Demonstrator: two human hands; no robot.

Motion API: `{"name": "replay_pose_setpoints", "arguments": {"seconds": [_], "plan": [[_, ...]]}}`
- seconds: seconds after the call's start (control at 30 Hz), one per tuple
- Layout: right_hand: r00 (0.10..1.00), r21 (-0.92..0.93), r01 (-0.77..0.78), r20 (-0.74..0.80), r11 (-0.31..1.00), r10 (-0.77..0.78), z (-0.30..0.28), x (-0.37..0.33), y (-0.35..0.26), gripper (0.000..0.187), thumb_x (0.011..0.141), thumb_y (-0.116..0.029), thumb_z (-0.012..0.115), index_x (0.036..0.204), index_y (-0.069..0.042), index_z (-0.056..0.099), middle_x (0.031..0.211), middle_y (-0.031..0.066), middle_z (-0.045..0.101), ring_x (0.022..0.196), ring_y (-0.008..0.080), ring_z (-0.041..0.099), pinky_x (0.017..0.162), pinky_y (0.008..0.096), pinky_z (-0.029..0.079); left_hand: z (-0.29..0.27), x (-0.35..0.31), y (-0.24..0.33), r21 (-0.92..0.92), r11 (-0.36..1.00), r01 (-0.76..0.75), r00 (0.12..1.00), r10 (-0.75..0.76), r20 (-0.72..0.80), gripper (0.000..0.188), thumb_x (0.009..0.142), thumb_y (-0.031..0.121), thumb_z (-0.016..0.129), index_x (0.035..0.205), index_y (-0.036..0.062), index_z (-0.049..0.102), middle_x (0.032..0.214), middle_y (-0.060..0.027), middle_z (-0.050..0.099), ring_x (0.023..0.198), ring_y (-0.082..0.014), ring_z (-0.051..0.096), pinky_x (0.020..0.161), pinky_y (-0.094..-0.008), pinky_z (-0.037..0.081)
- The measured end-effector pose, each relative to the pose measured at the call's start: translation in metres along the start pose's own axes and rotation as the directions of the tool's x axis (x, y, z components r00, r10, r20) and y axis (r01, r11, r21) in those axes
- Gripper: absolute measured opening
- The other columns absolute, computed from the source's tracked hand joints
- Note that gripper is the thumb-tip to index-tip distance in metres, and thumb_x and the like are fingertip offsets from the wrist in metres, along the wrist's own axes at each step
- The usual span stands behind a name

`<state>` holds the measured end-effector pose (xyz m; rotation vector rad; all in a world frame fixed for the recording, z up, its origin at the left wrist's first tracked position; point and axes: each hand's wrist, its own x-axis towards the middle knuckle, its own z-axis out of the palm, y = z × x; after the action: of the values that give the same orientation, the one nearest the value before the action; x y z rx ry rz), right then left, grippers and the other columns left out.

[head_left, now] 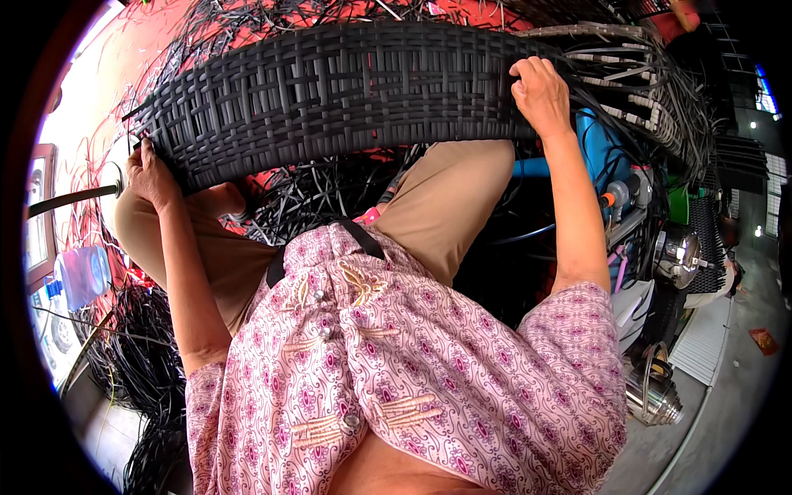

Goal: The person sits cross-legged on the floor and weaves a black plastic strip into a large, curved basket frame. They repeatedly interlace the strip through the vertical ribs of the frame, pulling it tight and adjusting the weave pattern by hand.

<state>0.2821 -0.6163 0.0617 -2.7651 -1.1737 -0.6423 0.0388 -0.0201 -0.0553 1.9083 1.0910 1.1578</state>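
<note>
A long, curved panel of black woven strips spans the space in front of me, above my bent knees. At its left end, my left hand pinches the lower corner, where a short dark strip end shows at the fingertips. My right hand rests against the panel near its right end, fingers curled closed. What those fingers hold, if anything, is hidden. Some gaps show in the weave along the panel's middle.
Loose black strips lie tangled under the panel, with a large black heap at left. Bundled grey strips hang at right, beside a blue object. A steel flask lies at lower right; a clear plastic jug is at left.
</note>
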Motion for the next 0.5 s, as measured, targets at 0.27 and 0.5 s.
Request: {"name": "replay_pose_setpoints", "arguments": {"seconds": [0.27, 0.5], "plan": [[0.999, 0.017, -0.020, -0.025, 1.000, 0.020, -0.001, -0.005, -0.004, 0.019, 0.073, -0.001, 0.066, 0.088, -0.009, 0.057, 0.088, 0.0078, 0.057, 0.087, 0.0298, 0.060, 0.076, 0.0419, 0.053, -0.002, -0.009, 0.016, 0.002, 1.000, 0.006, 1.000, -0.006, -0.018, 0.036, 0.091, 0.031, 0.071, 0.097, -0.0046, 0.068, 0.087, -0.0141, 0.071, 0.078, -0.0201, 0.064, 0.078, -0.0320, 0.050], [0.998, -0.019, -0.068, -0.021, 0.998, 0.067, 0.001, -0.007, -0.007, 0.018, 0.074, -0.002, 0.066, 0.087, -0.009, 0.057, 0.087, 0.0076, 0.056, 0.087, 0.0298, 0.060, 0.076, 0.0420, 0.053, -0.001, -0.011, 0.021, -0.064, 0.998, 0.001, 1.000, -0.001, -0.003, 0.036, 0.092, 0.030, 0.070, 0.097, -0.0054, 0.067, 0.086, -0.0126, 0.069, 0.076, -0.0181, 0.062, 0.076, -0.0305, 0.050]]}}
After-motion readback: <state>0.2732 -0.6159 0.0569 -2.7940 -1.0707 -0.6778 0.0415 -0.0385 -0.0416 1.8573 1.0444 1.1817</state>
